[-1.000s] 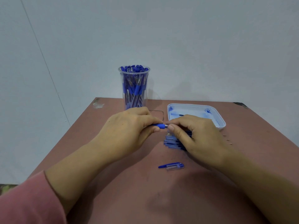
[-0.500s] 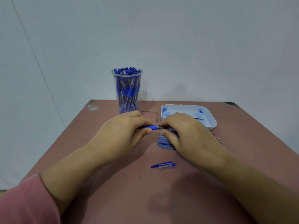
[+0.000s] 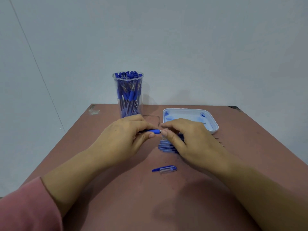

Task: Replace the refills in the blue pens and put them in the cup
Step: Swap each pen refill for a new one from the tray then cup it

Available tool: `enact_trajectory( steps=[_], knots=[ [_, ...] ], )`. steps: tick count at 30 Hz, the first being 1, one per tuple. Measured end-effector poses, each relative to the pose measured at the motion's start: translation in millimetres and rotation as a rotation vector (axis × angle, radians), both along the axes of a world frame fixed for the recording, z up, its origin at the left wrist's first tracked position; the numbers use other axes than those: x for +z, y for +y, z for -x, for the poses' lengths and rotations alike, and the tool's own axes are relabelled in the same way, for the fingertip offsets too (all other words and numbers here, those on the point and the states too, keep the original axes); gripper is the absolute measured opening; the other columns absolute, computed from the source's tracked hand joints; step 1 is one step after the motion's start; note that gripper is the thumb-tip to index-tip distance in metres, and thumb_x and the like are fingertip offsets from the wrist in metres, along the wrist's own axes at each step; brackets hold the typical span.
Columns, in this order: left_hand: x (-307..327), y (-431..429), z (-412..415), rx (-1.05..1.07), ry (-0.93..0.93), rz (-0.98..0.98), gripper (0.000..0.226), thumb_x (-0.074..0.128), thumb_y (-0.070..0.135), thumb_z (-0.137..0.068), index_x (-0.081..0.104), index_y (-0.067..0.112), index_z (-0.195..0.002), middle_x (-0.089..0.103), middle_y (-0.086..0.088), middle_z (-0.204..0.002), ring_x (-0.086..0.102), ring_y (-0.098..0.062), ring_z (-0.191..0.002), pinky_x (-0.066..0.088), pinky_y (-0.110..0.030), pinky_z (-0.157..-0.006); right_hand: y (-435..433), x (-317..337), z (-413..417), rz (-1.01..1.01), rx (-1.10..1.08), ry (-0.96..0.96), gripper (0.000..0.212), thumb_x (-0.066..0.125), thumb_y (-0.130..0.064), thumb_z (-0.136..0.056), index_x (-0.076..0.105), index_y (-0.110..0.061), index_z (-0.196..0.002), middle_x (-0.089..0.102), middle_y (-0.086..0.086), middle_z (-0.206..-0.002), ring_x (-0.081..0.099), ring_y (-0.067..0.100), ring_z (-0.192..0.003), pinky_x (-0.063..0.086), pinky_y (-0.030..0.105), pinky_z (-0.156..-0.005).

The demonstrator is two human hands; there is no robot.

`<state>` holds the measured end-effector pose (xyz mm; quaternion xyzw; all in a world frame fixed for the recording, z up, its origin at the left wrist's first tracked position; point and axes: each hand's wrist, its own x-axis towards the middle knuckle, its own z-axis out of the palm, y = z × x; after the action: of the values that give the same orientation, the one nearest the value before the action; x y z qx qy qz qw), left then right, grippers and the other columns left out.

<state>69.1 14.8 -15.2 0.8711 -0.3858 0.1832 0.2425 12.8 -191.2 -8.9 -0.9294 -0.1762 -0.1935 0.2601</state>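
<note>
While I watch through the head camera, the left hand (image 3: 123, 139) has its fingers (image 3: 150, 135) curled round the barrel of a blue pen (image 3: 155, 131), holding it level above the middle of the counter (image 3: 133, 205) with the blue grip end pointing right. The right hand (image 3: 188, 139) meets it there, thumb and forefinger pinched on the small silver tip. I judge that one hand steadies the body so the other can turn or pull the tip, the step being the opening or closing of the pen for its refill; I cannot tell which. A loose cap (image 3: 166, 169) lies alone toward the near edge, presumably set aside for refitting. A stack of blue pens (image 3: 164, 147) lies partly under the right hand, within easy reach as further stock. The white tray (image 3: 215, 125), stained blue, sits toward the far right corner, likely for spent parts. The clear cup (image 3: 128, 95), crowded with pens, stands upright at the far edge left of centre, apart from both hands, so this pen is not yet delivered.
</note>
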Motion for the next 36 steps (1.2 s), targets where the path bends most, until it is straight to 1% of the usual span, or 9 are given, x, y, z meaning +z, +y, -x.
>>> enact_trajectory(
  steps=[4, 8, 12, 17, 22, 25, 28, 31, 36],
  knots=[
    [-1.5, 1.0, 0.5, 0.005, 0.014, -0.011, 0.046, 0.034, 0.061, -0.091, 0.068, 0.037, -0.112, 0.057, 0.016, -0.088, 0.055, -0.004, -0.079, 0.050, -0.031, -0.067, 1.2, -1.3, -0.7, -0.013, 0.004, -0.012, 0.019, 0.060, -0.035, -0.092, 0.067, -0.025, -0.106, 0.065, -0.013, -0.092, 0.057, 0.002, -0.089, 0.045, 0.019, -0.078],
    [-0.5, 1.9, -0.8, 0.009, 0.024, 0.007, 0.047, 0.034, 0.061, -0.090, 0.068, 0.036, -0.111, 0.058, 0.015, -0.089, 0.056, -0.004, -0.079, 0.051, -0.034, -0.067, 1.3, -0.8, 1.6, -0.062, -0.008, 0.023, 0.033, 0.057, -0.045, -0.090, 0.061, -0.032, -0.119, 0.063, -0.018, -0.100, 0.055, -0.003, -0.096, 0.043, 0.013, -0.084],
    [-0.6, 2.2, -0.6, 0.020, 0.025, -0.003, 0.041, 0.038, 0.057, -0.093, 0.069, 0.036, -0.111, 0.058, 0.015, -0.090, 0.055, -0.004, -0.080, 0.051, -0.034, -0.069, 2.1, -1.6, 0.1, -0.094, -0.008, 0.006, 0.016, 0.058, -0.033, -0.093, 0.069, -0.027, -0.103, 0.066, -0.013, -0.086, 0.059, 0.003, -0.086, 0.046, 0.020, -0.075],
    [-0.2, 2.3, -0.8, 0.008, 0.017, 0.019, 0.037, 0.041, 0.054, -0.095, 0.069, 0.035, -0.110, 0.058, 0.015, -0.090, 0.055, -0.004, -0.080, 0.049, -0.030, -0.069, 1.9, -2.8, 0.6, -0.156, 0.003, 0.030, 0.024, 0.065, -0.037, -0.088, 0.065, -0.031, -0.111, 0.065, -0.017, -0.092, 0.058, -0.002, -0.092, 0.045, 0.013, -0.082],
    [0.0, 3.6, -2.1, 0.013, 0.027, 0.019, 0.029, 0.049, 0.048, -0.096, 0.069, 0.034, -0.111, 0.060, 0.014, -0.090, 0.056, -0.005, -0.081, 0.049, -0.031, -0.070, 1.7, -3.5, -3.5, -0.219, -0.004, -0.021, 0.009, 0.065, -0.023, -0.090, 0.070, -0.029, -0.095, 0.068, -0.014, -0.083, 0.062, 0.000, -0.084, 0.047, 0.012, -0.074],
    [0.6, 7.1, -6.8, 0.040, 0.028, 0.038, 0.024, 0.054, 0.039, -0.094, 0.071, 0.032, -0.110, 0.060, 0.013, -0.090, 0.056, -0.006, -0.080, 0.049, -0.030, -0.070, -4.8, -4.0, -6.1, -0.250, -0.069, -0.047, 0.030, 0.069, -0.018, -0.087, 0.056, -0.045, -0.083, 0.064, -0.015, -0.078, 0.059, 0.000, -0.081, 0.045, 0.008, -0.072],
    [1.4, 12.9, -13.9, 0.071, 0.007, 0.046, 0.020, 0.058, 0.035, -0.094, 0.071, 0.032, -0.109, 0.059, 0.016, -0.088, 0.055, -0.003, -0.080, 0.044, -0.023, -0.068, -11.7, 1.6, -3.9, -0.119, -0.071, 0.003, 0.030, 0.068, -0.021, -0.086, 0.055, -0.045, -0.075, 0.064, -0.017, -0.080, 0.058, -0.002, -0.083, 0.042, 0.008, -0.069],
    [1.5, 16.5, -18.1, 0.090, 0.005, 0.052, 0.019, 0.059, 0.035, -0.094, 0.071, 0.032, -0.108, 0.058, 0.017, -0.088, 0.055, 0.000, -0.080, 0.041, -0.018, -0.067, -7.1, 5.2, 0.0, 0.150, 0.092, 0.156, 0.012, 0.063, -0.021, -0.091, 0.068, -0.032, -0.089, 0.062, -0.016, -0.087, 0.054, 0.000, -0.090, 0.041, 0.011, -0.074],
    [0.1, 15.6, -18.0, 0.085, -0.006, 0.033, 0.019, 0.059, 0.035, -0.093, 0.071, 0.032, -0.108, 0.059, 0.016, -0.088, 0.055, -0.003, -0.078, 0.043, -0.021, -0.067, 4.3, -1.8, -7.6, 0.408, 0.225, 0.132, 0.011, 0.057, -0.025, -0.095, 0.066, -0.028, -0.098, 0.052, -0.017, -0.087, 0.047, 0.002, -0.086, 0.042, 0.022, -0.078]
  ],
)
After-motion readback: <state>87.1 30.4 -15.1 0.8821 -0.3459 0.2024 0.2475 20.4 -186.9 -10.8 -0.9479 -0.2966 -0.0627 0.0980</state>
